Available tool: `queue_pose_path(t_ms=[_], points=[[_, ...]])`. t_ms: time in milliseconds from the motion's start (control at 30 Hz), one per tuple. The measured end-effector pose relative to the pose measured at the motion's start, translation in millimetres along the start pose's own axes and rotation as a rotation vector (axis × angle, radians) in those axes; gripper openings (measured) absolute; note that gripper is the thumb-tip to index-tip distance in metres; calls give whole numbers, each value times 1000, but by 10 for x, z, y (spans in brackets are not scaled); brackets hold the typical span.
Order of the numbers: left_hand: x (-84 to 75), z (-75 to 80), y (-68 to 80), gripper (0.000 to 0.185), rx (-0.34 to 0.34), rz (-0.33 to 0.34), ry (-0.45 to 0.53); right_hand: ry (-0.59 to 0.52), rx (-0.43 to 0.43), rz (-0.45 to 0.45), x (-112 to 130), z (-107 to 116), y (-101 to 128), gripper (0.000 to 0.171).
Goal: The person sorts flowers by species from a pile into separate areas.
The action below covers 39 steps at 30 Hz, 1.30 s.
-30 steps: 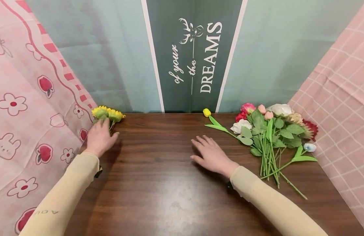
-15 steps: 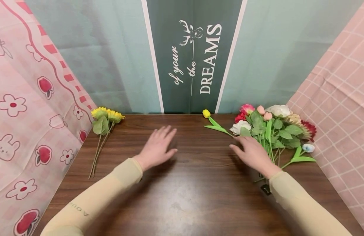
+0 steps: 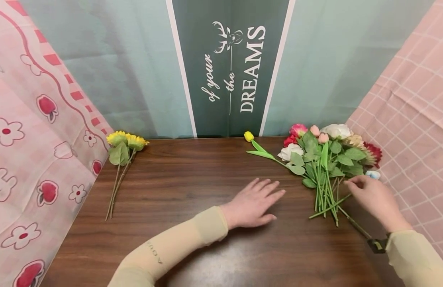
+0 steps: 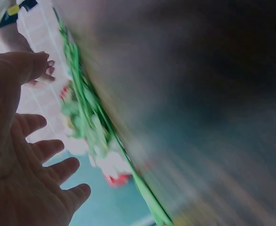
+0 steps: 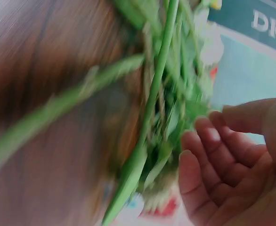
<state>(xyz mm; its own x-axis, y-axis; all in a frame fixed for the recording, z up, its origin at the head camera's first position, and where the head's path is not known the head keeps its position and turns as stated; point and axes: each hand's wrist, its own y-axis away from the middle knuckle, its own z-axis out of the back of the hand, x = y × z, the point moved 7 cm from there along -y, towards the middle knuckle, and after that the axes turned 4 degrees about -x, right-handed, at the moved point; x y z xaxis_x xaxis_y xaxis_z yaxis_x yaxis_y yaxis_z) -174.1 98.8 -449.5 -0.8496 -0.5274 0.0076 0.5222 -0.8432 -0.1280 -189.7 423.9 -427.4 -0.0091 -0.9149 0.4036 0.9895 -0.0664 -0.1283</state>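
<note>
My left hand [image 3: 253,204] hovers palm down over the middle of the table, fingers straight and spread, holding nothing. In the left wrist view the same hand [image 4: 29,165] has its fingers apart. At the right, my right hand [image 3: 375,199] is beside the pile of artificial flowers [image 3: 323,159], over the leaves of a blue-and-white tulip [image 3: 373,174]. Its fingers bend loosely. The right wrist view has the tulip's green stem [image 5: 159,70] apart from the fingertips [image 5: 187,157]. A yellow tulip [image 3: 248,136] lies at the pile's left side.
Two sunflowers [image 3: 126,141] with brown stems lie at the table's far left. The brown wooden table [image 3: 178,171] meets a green curtain [image 3: 135,79] at the back. Pink patterned cloth [image 3: 28,159] hangs at the left, and pink checked cloth [image 3: 415,119] at the right.
My left hand has left the sunflowers and moved right to mid-table. My right hand has moved right, past the flower stems to the blue-and-white tulip. The flowers lie as before.
</note>
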Motion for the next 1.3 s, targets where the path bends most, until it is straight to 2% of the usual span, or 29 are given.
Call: queue_pose_path(t_ms=[167, 300, 400, 500, 600, 700, 767, 867, 1000, 1067, 1167, 1300], points=[[-333, -79, -158, 76, 38, -73, 10, -32, 131, -108, -376, -12, 160, 46], [-471, -122, -200, 74, 48, -98, 17, -215, 257, -249, -542, -206, 237, 56], [-489, -136, -194, 73, 57, -98, 20, -350, 299, -346, -581, -353, 233, 59], [-482, -152, -185, 73, 73, -92, 30, -398, 303, -385, -598, -409, 218, 57], [-461, -168, -171, 73, 88, -81, 43, -465, 300, -404, -603, -432, 200, 44], [-437, -175, -153, 73, 95, -68, 59, -606, 306, -428, -595, -466, 185, 24], [-427, -169, -152, 73, 89, -65, 66, -724, 300, -453, -586, -472, 185, 20], [-404, -144, -153, 73, 68, -63, 64, -931, 253, -480, -549, -445, 208, 29], [-320, -99, -143, 72, 36, -48, 80, -1098, 167, -457, -437, -333, 263, 31], [-251, -73, -119, 72, 21, -29, 114, -1131, 132, -433, -338, -275, 291, 29], [-120, -22, -55, 71, -17, 13, 189, -1119, 67, -382, -132, -201, 315, 22], [83, 46, 50, 70, -66, 96, 336, -1008, -15, -326, 206, -170, 279, 10]])
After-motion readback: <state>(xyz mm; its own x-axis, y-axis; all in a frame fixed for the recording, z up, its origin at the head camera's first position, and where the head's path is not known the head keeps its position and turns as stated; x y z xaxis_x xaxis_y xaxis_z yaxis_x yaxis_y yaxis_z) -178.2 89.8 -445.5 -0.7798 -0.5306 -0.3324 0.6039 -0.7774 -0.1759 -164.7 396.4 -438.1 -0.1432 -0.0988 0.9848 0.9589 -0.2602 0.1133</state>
